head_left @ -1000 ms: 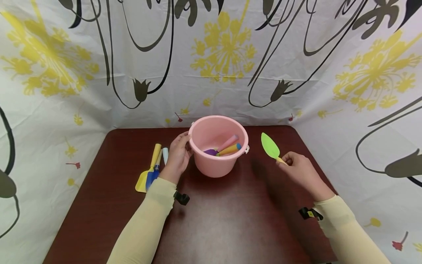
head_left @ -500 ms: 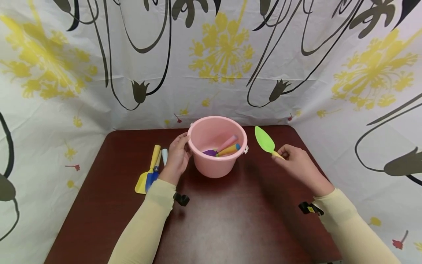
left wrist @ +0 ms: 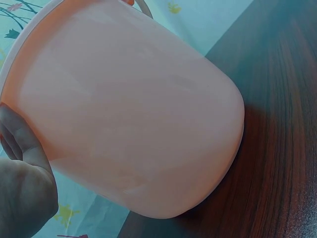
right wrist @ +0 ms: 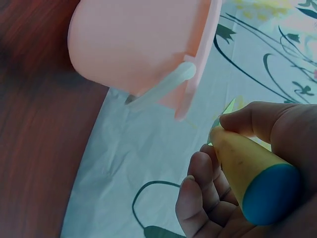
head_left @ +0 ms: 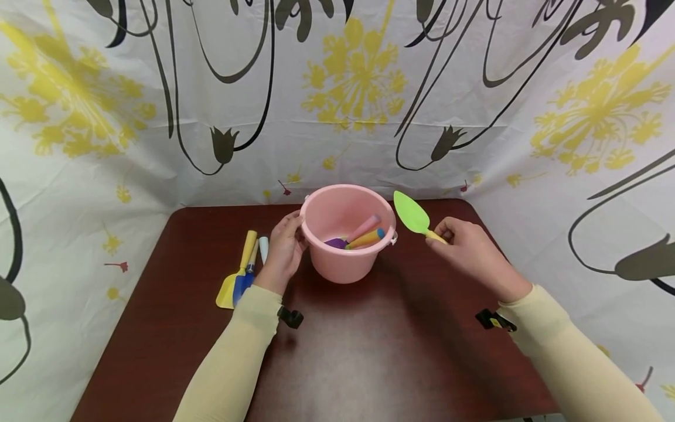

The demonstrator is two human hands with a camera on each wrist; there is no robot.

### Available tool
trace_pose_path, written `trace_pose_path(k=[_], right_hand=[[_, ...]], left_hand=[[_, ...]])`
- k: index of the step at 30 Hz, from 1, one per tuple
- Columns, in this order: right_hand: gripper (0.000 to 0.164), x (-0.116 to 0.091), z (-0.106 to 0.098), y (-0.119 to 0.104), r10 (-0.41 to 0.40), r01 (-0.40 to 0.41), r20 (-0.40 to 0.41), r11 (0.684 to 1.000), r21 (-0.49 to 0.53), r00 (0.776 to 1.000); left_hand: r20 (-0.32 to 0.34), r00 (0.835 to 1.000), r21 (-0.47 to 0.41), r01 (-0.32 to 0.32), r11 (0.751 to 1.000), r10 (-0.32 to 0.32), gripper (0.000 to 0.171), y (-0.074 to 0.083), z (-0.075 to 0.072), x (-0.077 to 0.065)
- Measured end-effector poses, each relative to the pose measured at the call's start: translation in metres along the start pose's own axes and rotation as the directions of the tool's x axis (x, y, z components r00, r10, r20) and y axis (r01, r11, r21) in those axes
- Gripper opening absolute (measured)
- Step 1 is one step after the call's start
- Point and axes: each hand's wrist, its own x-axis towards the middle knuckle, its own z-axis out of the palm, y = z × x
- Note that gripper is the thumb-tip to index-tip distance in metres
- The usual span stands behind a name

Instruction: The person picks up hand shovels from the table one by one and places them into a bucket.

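A pink bucket stands on the table with toy tools inside: a pink handle, an orange handle and a purple piece. My left hand grips the bucket's left rim; in the left wrist view the bucket's wall fills most of the picture. Right of the bucket, my right hand pinches a toy trowel by its yellow handle, the green blade raised beside the rim. The handle's blue end shows in the right wrist view.
Left of the bucket lie a yellow shovel, a blue shovel and a light blue handle, partly behind my left hand. A white bucket handle hangs at the bucket's right side. Patterned cloth rises behind the dark table.
My right hand has carried the trowel left and upward, bringing its blade close to the bucket's right rim. The left hand and the bucket have stayed in place.
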Motion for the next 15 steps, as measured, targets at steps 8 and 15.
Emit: trace_pose_path(k=[8,15], right_hand=[[0.013,0.01,-0.005,-0.013,-0.051,0.051,0.021,0.998,-0.032,0.998],[0.013,0.014,-0.009,-0.028,-0.081,0.083,0.037,0.995,-0.048,0.996]], left_hand=[[0.004,1.0,0.003,-0.005,1.0,0.005,0.038,0.0,0.0,-0.001],[0.006,1.0,-0.002,-0.009,1.0,0.009,0.034,0.0,0.0,-0.001]])
